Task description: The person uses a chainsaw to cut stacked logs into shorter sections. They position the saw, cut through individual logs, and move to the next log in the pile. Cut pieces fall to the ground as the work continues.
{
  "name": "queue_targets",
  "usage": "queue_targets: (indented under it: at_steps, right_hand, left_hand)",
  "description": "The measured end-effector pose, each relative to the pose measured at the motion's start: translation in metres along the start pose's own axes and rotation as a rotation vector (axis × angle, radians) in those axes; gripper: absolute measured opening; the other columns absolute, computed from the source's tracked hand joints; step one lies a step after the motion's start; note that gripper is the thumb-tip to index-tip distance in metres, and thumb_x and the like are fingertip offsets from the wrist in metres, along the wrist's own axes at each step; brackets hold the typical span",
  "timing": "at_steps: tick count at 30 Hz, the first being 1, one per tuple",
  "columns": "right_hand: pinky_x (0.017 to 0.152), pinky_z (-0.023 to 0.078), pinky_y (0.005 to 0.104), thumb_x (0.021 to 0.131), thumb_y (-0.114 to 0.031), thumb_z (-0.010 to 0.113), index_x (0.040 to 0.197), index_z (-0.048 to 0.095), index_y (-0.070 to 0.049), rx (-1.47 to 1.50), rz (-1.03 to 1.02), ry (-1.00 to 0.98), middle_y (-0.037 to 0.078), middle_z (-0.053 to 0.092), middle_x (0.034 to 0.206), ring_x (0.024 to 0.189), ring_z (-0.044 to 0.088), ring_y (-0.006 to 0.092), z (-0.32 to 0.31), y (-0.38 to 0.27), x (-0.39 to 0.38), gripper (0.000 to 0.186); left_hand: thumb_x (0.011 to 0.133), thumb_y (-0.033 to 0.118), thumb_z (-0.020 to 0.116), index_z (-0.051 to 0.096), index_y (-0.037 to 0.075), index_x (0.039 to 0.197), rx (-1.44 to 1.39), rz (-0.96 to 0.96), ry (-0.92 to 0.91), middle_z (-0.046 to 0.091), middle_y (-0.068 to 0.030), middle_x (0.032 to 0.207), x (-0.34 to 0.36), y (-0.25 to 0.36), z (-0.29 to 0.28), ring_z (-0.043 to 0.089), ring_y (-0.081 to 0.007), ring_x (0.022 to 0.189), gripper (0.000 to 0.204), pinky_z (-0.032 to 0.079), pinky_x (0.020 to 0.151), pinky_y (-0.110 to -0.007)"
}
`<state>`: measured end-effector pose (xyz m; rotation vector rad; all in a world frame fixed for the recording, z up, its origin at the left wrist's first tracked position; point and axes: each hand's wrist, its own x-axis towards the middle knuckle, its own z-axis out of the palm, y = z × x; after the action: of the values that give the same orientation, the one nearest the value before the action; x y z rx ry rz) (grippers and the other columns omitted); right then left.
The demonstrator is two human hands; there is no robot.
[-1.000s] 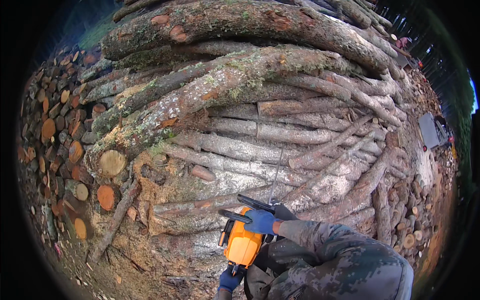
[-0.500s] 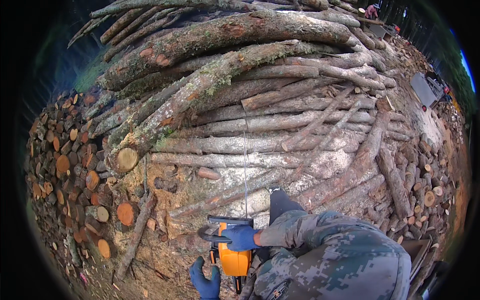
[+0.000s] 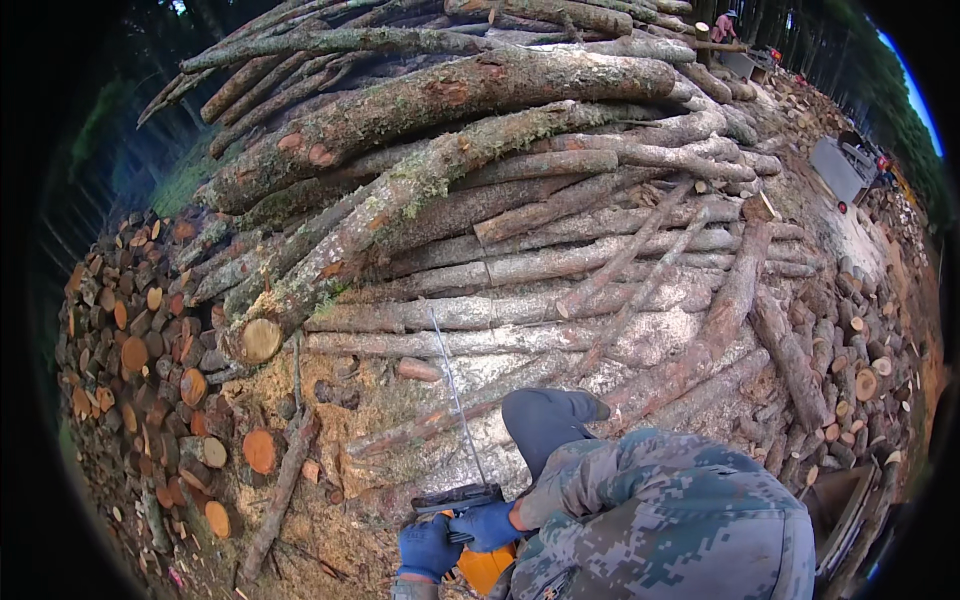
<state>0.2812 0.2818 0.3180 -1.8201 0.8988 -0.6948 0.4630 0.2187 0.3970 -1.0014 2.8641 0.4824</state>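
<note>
Orange chainsaw (image 3: 487,568): my right hand (image 3: 487,527) grips it, left hand (image 3: 430,548) can't tell; keep bar (image 3: 455,392) off my leg (image 3: 542,425).

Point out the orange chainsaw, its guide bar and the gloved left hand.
Orange chainsaw (image 3: 486,571), head view: on its orange housing.
Guide bar (image 3: 457,398), head view: midway along its thin length.
Left hand (image 3: 429,548), head view: on the blue glove.

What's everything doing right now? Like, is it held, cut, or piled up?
Saw: held; can't tell if it's running
Saw blade: angled forward
Right grip: gloved, closed on the saw
Left grip: gloved, at the saw; can't tell how tightly
Mossy log: bark on, near end cut flat
Round pieces: cut, heaped
Sawdust: scattered
</note>
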Motion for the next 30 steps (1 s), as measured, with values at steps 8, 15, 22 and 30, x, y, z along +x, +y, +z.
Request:
queue_targets:
  at_steps: [8, 15, 22, 30]
  right_hand:
    - [0.089, 0.052, 0.0534, 0.088, -0.026, 0.070, 0.138, 0.058, -0.015, -0.123, 0.096, 0.240, 0.017, 0.067, 0.116, 0.105, 0.066, 0.0419, -0.010, -0.009, -0.033, 0.053]
    - [0.090, 0.047, 0.0478, 0.082, -0.025, 0.070, 0.135, 0.058, -0.010, -0.540, 0.313, 0.448, 0.015, 0.061, 0.122, 0.108, 0.061, 0.0341, -0.046, -0.016, -0.061, 0.057]
    - [0.103, 0.048, 0.0498, 0.087, -0.041, 0.072, 0.145, 0.053, -0.006, -0.067, 0.792, 0.290, 0.022, 0.056, 0.138, 0.126, 0.058, 0.0385, 0.000, 0.015, -0.152, 0.070]
    - [0.107, 0.049, 0.0477, 0.079, -0.068, 0.077, 0.141, 0.057, -0.001, 0.201, 1.009, 0.324, 0.028, 0.064, 0.134, 0.129, 0.061, 0.0412, 0.037, 0.057, -0.156, 0.093]
  left_hand:
    - [0.076, 0.048, 0.085, 0.070, 0.017, 0.092, -0.021, -0.005, 0.046, 0.065, -0.0090, 0.063, 0.014, 0.008, 0.014, 0.067, -0.0358, 0.061, 0.038, 0.051, 0.058, -0.049]
    - [0.080, 0.039, 0.081, 0.074, 0.021, 0.093, -0.029, -0.025, -0.101, 0.067, -0.0094, 0.064, 0.086, 0.007, 0.010, 0.068, -0.0337, 0.059, 0.023, 0.051, 0.055, -0.049]
    - [0.071, 0.021, 0.078, 0.079, 0.016, 0.096, -0.022, 0.028, -0.068, 0.072, -0.0142, 0.075, 0.173, 0.024, 0.024, 0.071, -0.0361, 0.068, 0.025, 0.057, 0.064, -0.048]
    - [0.074, 0.015, 0.080, 0.074, 0.013, 0.084, -0.136, 0.269, 0.128, 0.072, -0.0122, 0.074, 0.235, 0.090, -0.010, 0.071, -0.0341, 0.068, 0.011, 0.054, 0.063, -0.045]
